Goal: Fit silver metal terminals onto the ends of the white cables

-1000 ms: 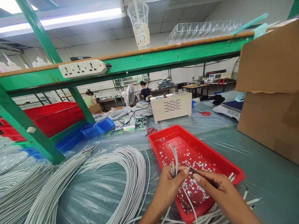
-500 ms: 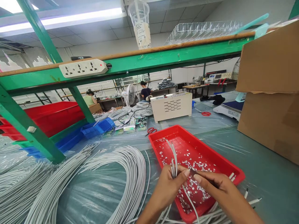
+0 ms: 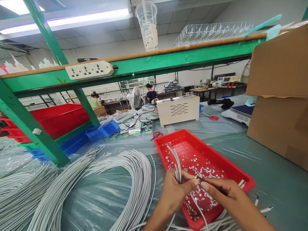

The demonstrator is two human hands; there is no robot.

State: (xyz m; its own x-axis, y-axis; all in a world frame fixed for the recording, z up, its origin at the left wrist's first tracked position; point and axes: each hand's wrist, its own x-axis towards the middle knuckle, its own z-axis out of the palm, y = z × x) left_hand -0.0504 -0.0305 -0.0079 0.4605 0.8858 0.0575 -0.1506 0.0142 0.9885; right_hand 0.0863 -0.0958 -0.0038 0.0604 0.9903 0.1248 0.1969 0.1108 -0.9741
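- What could go wrong first: the dark cable end is tiny and sits right between both sets of fingertips, so I reckon an uneven pull or a loose pinch could let it slip or bend the fine strands.
- The grey cables fan up out of the left fingers. If that grip relaxes while the thumb works, one could slide out and drop below them.
- Red tray is right under the fingers, with silvery scraps scattered in it. A dropped end could pick up bits, my guess anyway.
- Loose cables lie below the right wrist, so a sleepy forearm could snag them.
- Hand pose: left hand comes up from below, knuckles outward, thumb pointing across at the other hand. Its fingers are closed round the cables; can't tell exactly how the hidden ones curl.
- Right hand angles in from the lower right, wrist low, thumb and forefinger pinched together on that dark end. Thumb tips are nearly meeting.
- Off past the left fingers: a big coiled bundle, and red-handled scissors beyond them, near the tray's far corner.
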